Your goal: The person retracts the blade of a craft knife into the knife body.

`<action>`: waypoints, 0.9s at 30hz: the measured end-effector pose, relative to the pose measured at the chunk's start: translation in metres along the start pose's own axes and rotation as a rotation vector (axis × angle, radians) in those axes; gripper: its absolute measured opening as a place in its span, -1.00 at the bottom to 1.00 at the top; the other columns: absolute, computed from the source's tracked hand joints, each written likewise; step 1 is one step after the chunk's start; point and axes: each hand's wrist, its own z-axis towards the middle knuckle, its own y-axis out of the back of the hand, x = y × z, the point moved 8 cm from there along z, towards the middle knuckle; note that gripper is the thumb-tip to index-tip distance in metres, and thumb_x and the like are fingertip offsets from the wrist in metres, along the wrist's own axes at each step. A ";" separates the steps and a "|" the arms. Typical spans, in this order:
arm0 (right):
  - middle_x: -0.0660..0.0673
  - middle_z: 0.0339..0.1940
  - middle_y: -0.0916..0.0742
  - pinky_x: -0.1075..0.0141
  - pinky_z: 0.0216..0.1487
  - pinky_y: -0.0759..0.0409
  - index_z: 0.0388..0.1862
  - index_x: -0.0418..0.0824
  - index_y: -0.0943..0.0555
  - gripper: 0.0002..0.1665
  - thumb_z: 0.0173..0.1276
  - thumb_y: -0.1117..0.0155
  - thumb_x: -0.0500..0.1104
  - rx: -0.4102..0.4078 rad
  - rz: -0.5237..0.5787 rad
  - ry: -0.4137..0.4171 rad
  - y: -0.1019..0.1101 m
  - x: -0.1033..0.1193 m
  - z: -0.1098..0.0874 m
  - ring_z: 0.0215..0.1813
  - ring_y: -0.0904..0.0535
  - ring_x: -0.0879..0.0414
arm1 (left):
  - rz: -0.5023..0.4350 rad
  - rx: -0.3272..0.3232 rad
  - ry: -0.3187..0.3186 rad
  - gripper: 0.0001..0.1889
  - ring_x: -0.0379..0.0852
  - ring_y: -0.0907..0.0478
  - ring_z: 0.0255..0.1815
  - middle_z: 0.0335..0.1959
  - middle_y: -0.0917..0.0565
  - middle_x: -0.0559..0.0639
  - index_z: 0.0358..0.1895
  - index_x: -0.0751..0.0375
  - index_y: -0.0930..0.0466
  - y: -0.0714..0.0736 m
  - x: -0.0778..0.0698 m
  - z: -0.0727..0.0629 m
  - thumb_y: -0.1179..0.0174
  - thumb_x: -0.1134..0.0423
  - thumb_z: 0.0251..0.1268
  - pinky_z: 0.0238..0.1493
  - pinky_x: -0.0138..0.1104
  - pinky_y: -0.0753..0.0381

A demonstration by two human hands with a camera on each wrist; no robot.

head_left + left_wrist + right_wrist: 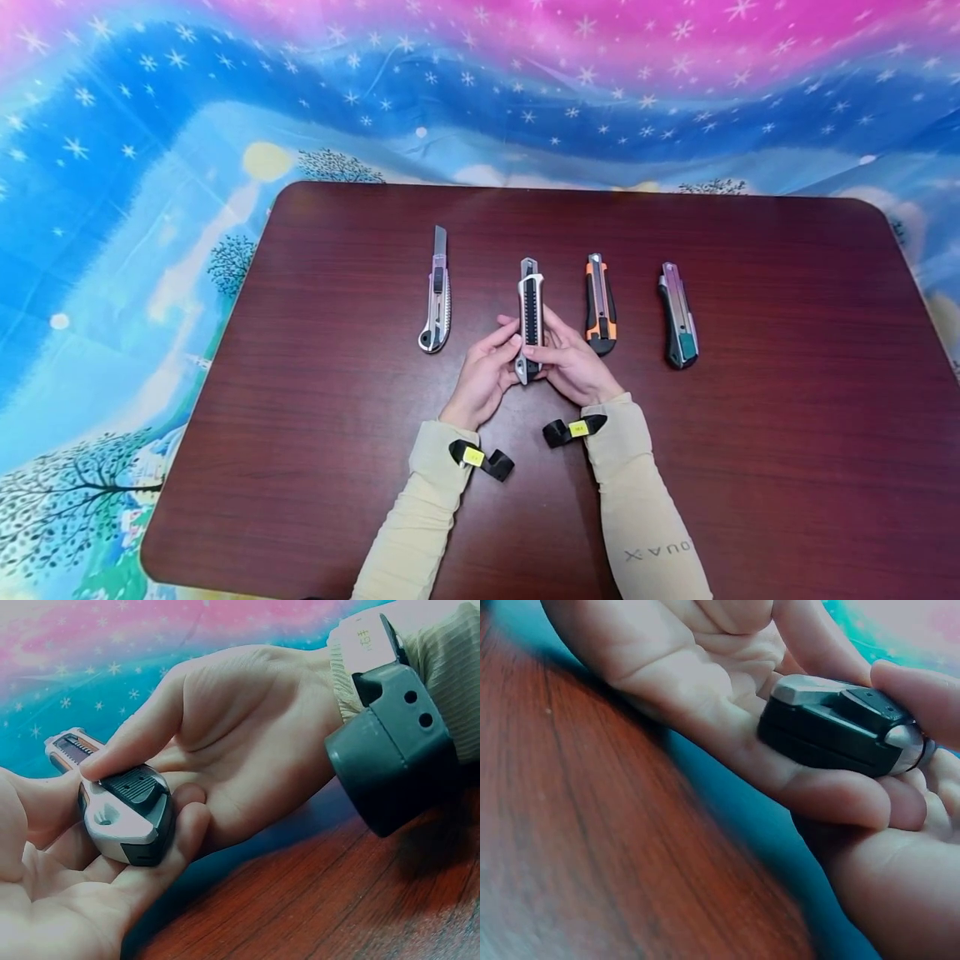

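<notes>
Both hands hold a silver-and-black utility knife [531,312] over the middle of the table, its metal nose pointing away from me. My left hand [483,375] grips the knife's left side near the butt, thumb against the body. From the other side my right hand [581,362] grips it, its thumb laid across the lower handle and fingers beneath. In the left wrist view, the silver butt of the knife [116,817] shows a small hole and a ridged black slider. The right wrist view shows the black end [825,739] resting on fingers. Whether any blade protrudes is unclear.
On the dark red wooden table [787,467], a silver utility knife [437,292] with its blade extended lies left. To the right lie an orange-and-black knife [600,304] and a silver-and-black knife with a green slider [679,317]. A snowflake-patterned cloth [480,92] hangs behind.
</notes>
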 end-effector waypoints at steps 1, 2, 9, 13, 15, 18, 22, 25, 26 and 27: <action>-0.37 0.50 -0.27 0.37 0.23 -0.47 0.60 -0.04 0.12 -0.04 0.35 -0.03 -0.49 0.002 0.000 0.001 0.000 0.000 0.000 0.27 -0.48 0.19 | 0.005 0.001 -0.002 -0.53 -0.17 -0.69 -0.18 0.23 -0.45 0.41 0.43 0.34 -0.22 0.000 0.000 0.000 0.13 0.37 0.51 -0.04 -0.12 -0.71; -0.39 0.49 -0.27 0.37 0.23 -0.47 0.60 -0.03 0.12 -0.03 0.35 -0.04 -0.49 0.004 0.001 0.002 -0.001 0.001 0.000 0.27 -0.48 0.19 | 0.008 0.001 -0.003 -0.54 -0.17 -0.70 -0.19 0.21 -0.48 0.38 0.42 0.34 -0.23 0.000 -0.001 0.000 0.13 0.37 0.51 -0.05 -0.13 -0.72; -0.42 0.50 -0.22 0.37 0.21 -0.49 0.60 -0.03 0.14 -0.03 0.35 -0.01 -0.51 0.012 0.000 -0.002 -0.001 0.001 0.000 0.24 -0.49 0.19 | 0.019 0.001 -0.008 -0.55 -0.19 -0.71 -0.22 0.04 -0.59 0.17 0.41 0.36 -0.24 0.000 0.000 0.000 0.14 0.37 0.51 -0.06 -0.14 -0.72; -0.40 0.50 -0.25 0.36 0.17 -0.52 0.60 -0.04 0.12 -0.05 0.36 -0.01 -0.49 -0.007 -0.022 -0.001 0.000 0.000 0.001 0.22 -0.50 0.19 | 0.030 -0.011 -0.027 -0.55 -0.18 -0.69 -0.19 0.14 -0.54 0.30 0.41 0.36 -0.24 0.001 -0.002 0.001 0.13 0.35 0.52 -0.07 -0.12 -0.73; -0.38 0.49 -0.29 0.36 0.09 -0.57 0.59 -0.03 0.09 -0.08 0.38 -0.03 -0.46 -0.037 -0.055 -0.006 0.002 -0.001 0.002 0.19 -0.52 0.21 | 0.059 -0.024 -0.052 -0.54 -0.16 -0.69 -0.17 0.21 -0.49 0.36 0.41 0.34 -0.25 0.001 -0.003 0.001 0.11 0.33 0.52 -0.08 -0.10 -0.73; -0.33 0.44 -0.37 0.39 -0.04 -0.62 0.58 0.00 -0.02 -0.11 0.38 -0.11 -0.40 -0.111 -0.131 0.001 0.007 -0.001 0.002 0.14 -0.55 0.23 | 0.134 -0.069 -0.123 -0.55 -0.15 -0.69 -0.17 0.24 -0.47 0.43 0.39 0.33 -0.29 0.002 -0.009 0.000 0.06 0.31 0.51 -0.11 -0.12 -0.73; -0.27 0.32 -0.47 0.43 -0.10 -0.63 0.52 -0.02 -0.18 -0.16 0.32 -0.23 -0.36 -0.205 -0.259 0.050 0.010 0.004 0.001 0.08 -0.58 0.20 | 0.316 -0.197 -0.253 -0.59 -0.20 -0.69 -0.23 0.16 -0.57 0.37 0.32 0.28 -0.42 0.009 -0.021 -0.004 -0.04 0.33 0.45 -0.20 -0.29 -0.74; -0.25 0.22 -0.48 0.45 -0.07 -0.63 0.51 -0.02 -0.22 -0.10 0.23 -0.32 -0.39 -0.233 -0.374 0.075 0.009 0.009 0.000 0.06 -0.57 0.14 | 0.485 -0.293 -0.342 -0.62 -0.19 -0.66 -0.14 0.13 -0.62 0.24 0.26 0.21 -0.50 0.012 -0.030 -0.008 -0.10 0.30 0.42 -0.16 -0.43 -0.69; -0.24 0.20 -0.46 0.44 -0.06 -0.63 0.52 -0.01 -0.20 -0.04 0.19 -0.35 -0.40 -0.233 -0.414 0.077 0.007 0.010 0.000 0.05 -0.56 0.12 | 0.525 -0.311 -0.367 -0.63 -0.15 -0.65 -0.08 0.14 -0.62 0.21 0.25 0.19 -0.51 0.012 -0.032 -0.009 -0.11 0.29 0.41 -0.10 -0.43 -0.67; -0.24 0.19 -0.43 0.43 -0.03 -0.63 0.53 0.00 -0.17 0.02 0.15 -0.38 -0.42 -0.230 -0.452 0.079 0.005 0.010 -0.001 0.05 -0.55 0.09 | 0.557 -0.328 -0.388 -0.63 -0.11 -0.64 -0.02 0.14 -0.62 0.19 0.24 0.19 -0.52 0.012 -0.035 -0.009 -0.11 0.28 0.41 -0.05 -0.43 -0.66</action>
